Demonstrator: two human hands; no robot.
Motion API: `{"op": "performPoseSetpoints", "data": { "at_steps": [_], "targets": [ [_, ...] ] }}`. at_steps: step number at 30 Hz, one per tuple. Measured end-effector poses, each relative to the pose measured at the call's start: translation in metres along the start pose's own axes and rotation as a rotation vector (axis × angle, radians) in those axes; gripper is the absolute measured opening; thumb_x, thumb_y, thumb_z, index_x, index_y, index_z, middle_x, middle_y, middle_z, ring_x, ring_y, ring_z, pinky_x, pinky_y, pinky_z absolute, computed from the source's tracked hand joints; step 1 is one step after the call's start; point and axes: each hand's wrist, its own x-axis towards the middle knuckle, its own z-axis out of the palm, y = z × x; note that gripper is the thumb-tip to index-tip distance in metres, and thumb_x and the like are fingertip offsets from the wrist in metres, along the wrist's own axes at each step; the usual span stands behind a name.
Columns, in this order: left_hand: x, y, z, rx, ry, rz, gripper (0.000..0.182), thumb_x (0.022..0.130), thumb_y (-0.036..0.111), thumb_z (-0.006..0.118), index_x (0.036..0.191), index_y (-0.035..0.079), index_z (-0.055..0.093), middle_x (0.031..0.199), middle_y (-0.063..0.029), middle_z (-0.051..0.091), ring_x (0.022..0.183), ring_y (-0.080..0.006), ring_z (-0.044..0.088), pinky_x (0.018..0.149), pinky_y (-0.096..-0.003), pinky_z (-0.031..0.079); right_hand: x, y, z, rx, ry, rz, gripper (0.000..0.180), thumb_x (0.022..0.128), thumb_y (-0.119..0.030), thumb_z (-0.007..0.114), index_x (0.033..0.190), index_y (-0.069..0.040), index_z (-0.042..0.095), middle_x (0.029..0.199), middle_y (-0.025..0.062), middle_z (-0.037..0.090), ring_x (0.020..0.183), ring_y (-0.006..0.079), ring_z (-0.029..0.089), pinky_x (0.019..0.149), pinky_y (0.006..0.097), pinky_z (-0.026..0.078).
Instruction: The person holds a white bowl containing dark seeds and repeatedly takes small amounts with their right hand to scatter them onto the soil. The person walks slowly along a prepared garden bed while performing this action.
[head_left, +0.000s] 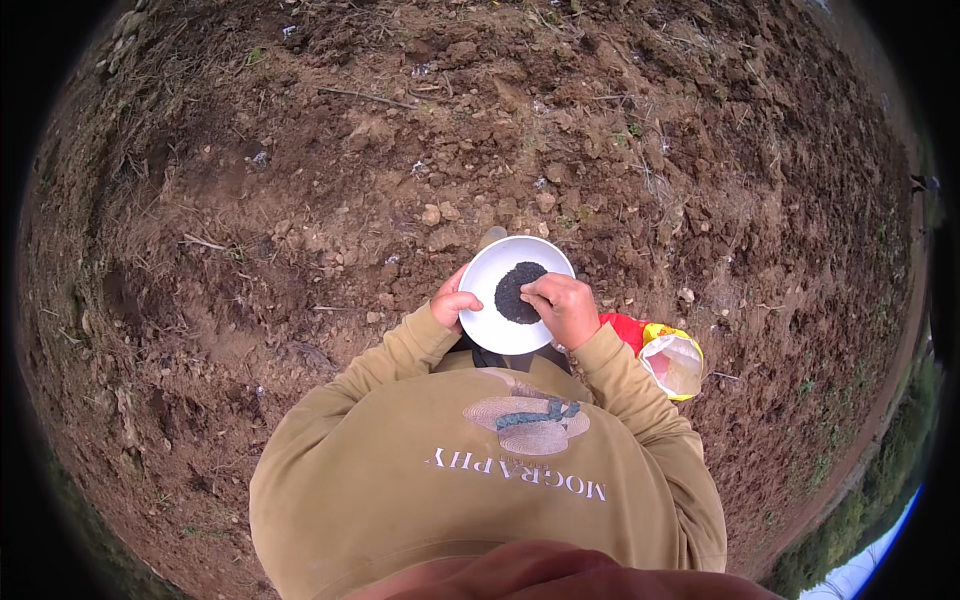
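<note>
A white bowl (484, 281) is in front of my body, with a mound of small dark grains (517, 292) inside it. My left hand (454, 301) grips the bowl's left rim, thumb on the inner side and the other fingers hidden beneath. Over the right part of the bowl is my right hand (561, 304), its thumb and fingertips pinched together at the grains; whether grains are between them cannot be told.
An opened red and yellow bag (673, 364) with a pale inside lies on the soil by my right forearm. Brown, cloddy soil (360, 195) with stones, a thin stick (367, 97) and dry stalks surrounds me. A small distant figure shows at the far right edge.
</note>
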Motion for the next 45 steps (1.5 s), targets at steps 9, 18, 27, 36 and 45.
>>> {"op": "performPoseSetpoints", "data": {
  "at_steps": [9,18,27,36,45],
  "targets": [
    [0.006,0.015,-0.008,0.022,0.082,-0.039,0.074,0.059,0.002,0.052,0.132,-0.002,0.04,0.122,-0.0169,0.056,0.111,-0.0308,0.056,0.098,-0.0409,0.045,0.016,0.005,0.005,0.073,-0.059,0.052,0.006,0.075,-0.007,0.069,0.08,-0.004,0.067,0.076,0.0108,0.064,0.07,0.0295,0.063,0.062,0.0375,0.051],
    [0.013,0.029,-0.017,0.033,0.106,-0.056,0.074,0.059,0.004,0.053,0.132,-0.002,0.042,0.121,-0.0169,0.057,0.11,-0.0308,0.056,0.098,-0.0412,0.045,0.033,0.007,0.003,0.142,-0.054,0.077,0.007,0.075,-0.004,0.07,0.081,-0.003,0.067,0.076,0.0111,0.064,0.07,0.0288,0.063,0.062,0.036,0.051],
    [0.029,0.044,-0.029,0.018,0.132,-0.1,0.075,0.06,-0.001,0.052,0.134,0.0,0.04,0.122,-0.0148,0.056,0.111,-0.0281,0.055,0.098,-0.0379,0.044,0.051,0.014,0.006,0.148,-0.051,0.092,0.007,0.075,-0.006,0.07,0.08,-0.003,0.067,0.077,0.0099,0.065,0.071,0.028,0.064,0.061,0.0357,0.051],
    [0.045,0.053,-0.027,0.038,0.099,-0.153,0.067,0.062,-0.002,0.051,0.129,-0.002,0.045,0.118,-0.0156,0.058,0.107,-0.0289,0.058,0.095,-0.0385,0.046,0.048,0.017,0.009,0.146,-0.017,0.147,0.006,0.076,-0.008,0.07,0.079,-0.003,0.067,0.076,0.0098,0.065,0.07,0.0273,0.063,0.063,0.0361,0.052],
    [0.053,0.056,-0.018,0.069,0.074,-0.207,0.071,0.06,-0.001,0.054,0.13,-0.002,0.044,0.119,-0.0156,0.057,0.109,-0.029,0.057,0.097,-0.0388,0.045,0.042,0.02,0.004,0.145,0.05,0.182,0.006,0.075,-0.007,0.069,0.079,-0.003,0.067,0.075,0.0096,0.065,0.069,0.027,0.063,0.062,0.0359,0.051]
  ]
}}
